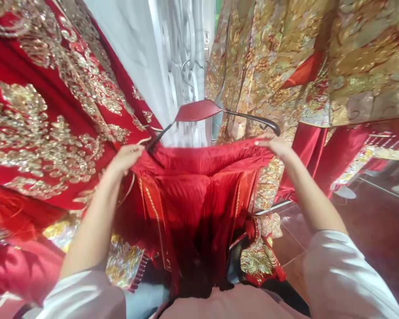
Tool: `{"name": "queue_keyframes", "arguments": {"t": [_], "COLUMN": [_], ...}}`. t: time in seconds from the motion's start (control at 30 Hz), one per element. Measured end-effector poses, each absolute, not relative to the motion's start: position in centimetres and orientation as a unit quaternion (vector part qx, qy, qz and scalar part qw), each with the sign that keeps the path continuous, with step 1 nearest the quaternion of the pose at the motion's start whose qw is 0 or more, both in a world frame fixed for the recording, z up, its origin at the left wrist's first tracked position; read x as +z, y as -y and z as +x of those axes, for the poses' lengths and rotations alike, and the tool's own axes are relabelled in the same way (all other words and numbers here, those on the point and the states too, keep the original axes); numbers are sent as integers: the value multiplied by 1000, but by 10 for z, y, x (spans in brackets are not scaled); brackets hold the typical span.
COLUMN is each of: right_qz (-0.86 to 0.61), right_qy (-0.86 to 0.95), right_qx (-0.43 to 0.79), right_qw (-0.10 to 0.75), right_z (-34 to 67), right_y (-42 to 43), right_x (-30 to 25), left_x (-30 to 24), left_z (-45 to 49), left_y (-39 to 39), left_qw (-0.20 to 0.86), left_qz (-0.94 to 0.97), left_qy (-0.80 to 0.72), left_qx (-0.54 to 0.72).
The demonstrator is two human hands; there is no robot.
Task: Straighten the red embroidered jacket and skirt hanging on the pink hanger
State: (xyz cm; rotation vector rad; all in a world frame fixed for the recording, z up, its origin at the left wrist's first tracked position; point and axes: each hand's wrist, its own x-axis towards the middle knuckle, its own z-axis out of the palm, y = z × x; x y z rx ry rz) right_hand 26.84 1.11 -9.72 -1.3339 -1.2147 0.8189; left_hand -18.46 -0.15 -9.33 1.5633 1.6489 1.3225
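Observation:
A red skirt (189, 190) with a gathered waistband and orange, gold-edged panels hangs in front of me. My left hand (128, 158) is closed on the left end of its waistband, close to the hanger's left arm. At the waistband's right end, my right hand (275, 145) pinches the fabric just below the hanger's dark right tip. The hanger (198, 110) is dark with a red middle piece, and its metal hook rises toward a white structure behind. Between my hands the waistband is stretched wide.
On the left hangs a red garment (20, 128) with gold sequin embroidery. Gold brocade garments (275, 53) fill the upper right, with red cloth (319, 155) below. White drapery (126, 40) is behind, and a reddish tiled floor (369, 230) shows at lower right.

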Motion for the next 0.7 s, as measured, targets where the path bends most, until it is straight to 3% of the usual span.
{"name": "queue_keyframes", "arguments": {"t": [0.23, 0.43, 0.7], "right_qz": [-553, -489, -444], "right_qy": [449, 493, 572], "right_qx": [477, 476, 391], "right_qw": [514, 540, 568], "right_z": [245, 234, 216], "right_y": [20, 64, 114], "right_x": [-156, -102, -37], "left_x": [-175, -170, -128], "left_z": [-170, -177, -173], "left_y": [13, 29, 26], "left_qw": [343, 381, 344], "left_qz": [571, 543, 527], "left_qy": [-598, -586, -612], "left_qx": [446, 465, 479]}}
